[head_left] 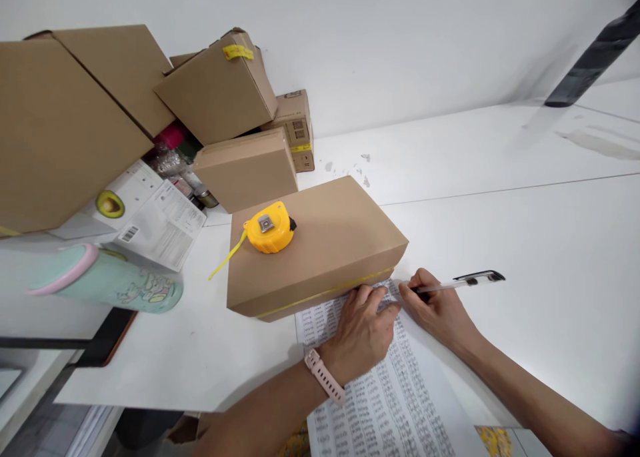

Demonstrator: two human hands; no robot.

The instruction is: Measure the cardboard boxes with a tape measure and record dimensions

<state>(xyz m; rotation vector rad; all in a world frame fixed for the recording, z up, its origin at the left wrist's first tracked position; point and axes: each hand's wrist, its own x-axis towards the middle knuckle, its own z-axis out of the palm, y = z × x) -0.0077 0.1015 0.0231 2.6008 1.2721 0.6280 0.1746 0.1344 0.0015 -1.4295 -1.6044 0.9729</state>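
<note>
My right hand [434, 305] is closed around a pen [457, 283] with a clear barrel and a black cap on its upper end. The tip is hidden by my fingers near the right edge of a printed sheet of paper [385, 403]. My left hand [367, 323], a pink strap [325, 375] on its wrist, lies on the sheet with fingers slightly bent and spread. Just beyond my fingers is a closed cardboard box [345, 227] with yellow tape along its side, covering the sheet's far end. On top of it sits a yellow tape measure [271, 229], its strip sticking out a little.
Several cardboard boxes [215, 87] are stacked at the back left against the wall. A mint-green bottle [125, 280] and a white carton [160, 223] with an avocado picture stand at the left. A dark bottle [590, 60] is at the far right of the white table [540, 243].
</note>
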